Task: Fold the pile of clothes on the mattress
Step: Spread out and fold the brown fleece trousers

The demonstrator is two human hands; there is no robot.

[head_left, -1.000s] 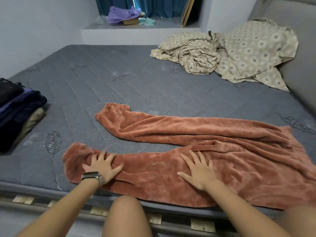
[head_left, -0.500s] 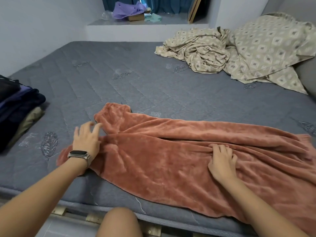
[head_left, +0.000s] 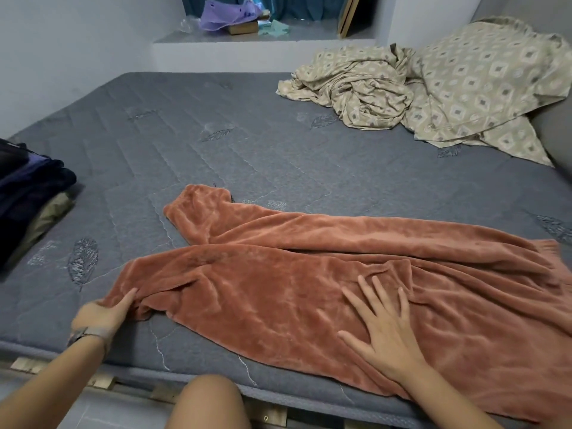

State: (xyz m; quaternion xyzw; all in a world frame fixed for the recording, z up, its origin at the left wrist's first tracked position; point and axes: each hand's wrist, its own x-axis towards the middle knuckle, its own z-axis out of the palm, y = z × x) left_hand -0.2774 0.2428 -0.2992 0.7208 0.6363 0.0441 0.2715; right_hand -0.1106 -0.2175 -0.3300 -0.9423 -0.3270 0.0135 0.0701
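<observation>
Rust-orange fleece trousers [head_left: 309,274] lie spread across the near part of the grey quilted mattress [head_left: 216,144], legs pointing left, waist off to the right. My left hand [head_left: 105,314], with a watch on its wrist, grips the cuff end of the nearer leg, thumb on top of the fabric. My right hand [head_left: 383,329] lies flat on the trousers with fingers spread. The farther leg ends at about the mattress's middle.
A stack of dark clothes [head_left: 28,199] sits at the mattress's left edge. A crumpled beige patterned sheet [head_left: 427,88] is heaped at the far right. A ledge [head_left: 263,41] behind holds purple fabric and a box. My knee is at the bottom, by the wooden slats.
My left hand came back down from beside the far leg and took hold of the near leg's cuff. My right hand opened from bunching the fabric and now lies flat, nearer to me.
</observation>
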